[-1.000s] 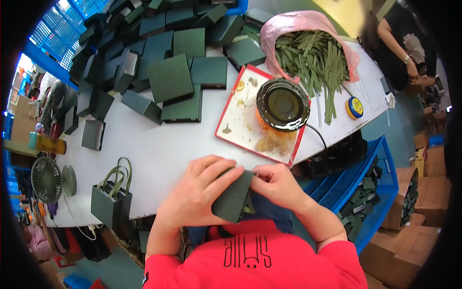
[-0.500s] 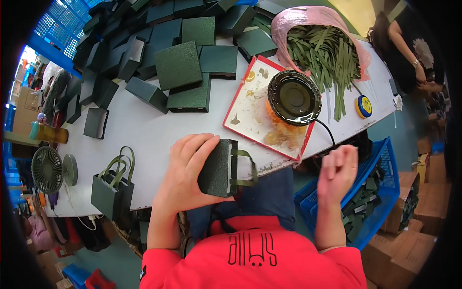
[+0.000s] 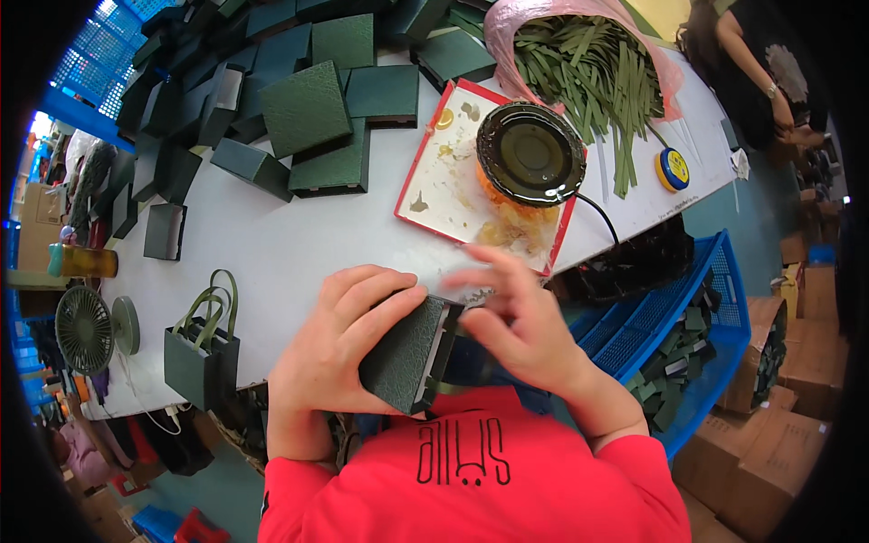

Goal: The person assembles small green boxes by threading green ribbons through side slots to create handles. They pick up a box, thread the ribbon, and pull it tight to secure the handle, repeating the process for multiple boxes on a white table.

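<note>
My left hand [image 3: 330,339] is wrapped round a dark green textured box [image 3: 403,353], shaped like a small bag. The box is tilted, its open side facing right, and a piece of green ribbon [image 3: 445,388] shows at its lower right. Close to that open side is my right hand [image 3: 534,330], its thumb and fingers spread and partly blurred. Whether the thumb touches the box edge is unclear. At the left table edge stands a similar green bag [image 3: 199,366] with ribbon handles.
A round black-rimmed pot [image 3: 529,154] of dark liquid stands on a red-edged, stained board [image 3: 424,195]. Green ribbons [image 3: 588,77] spill from a pink plastic bag [image 3: 500,45]. Green boxes [image 3: 306,109] crowd the far left. A blue crate [image 3: 733,317] holds green pieces at right; a fan [image 3: 86,330] stands left.
My right hand has swung left from beside the crate to the box's open side, its fingers spreading. The held box has tilted and dropped slightly; the whole view has shifted a little.
</note>
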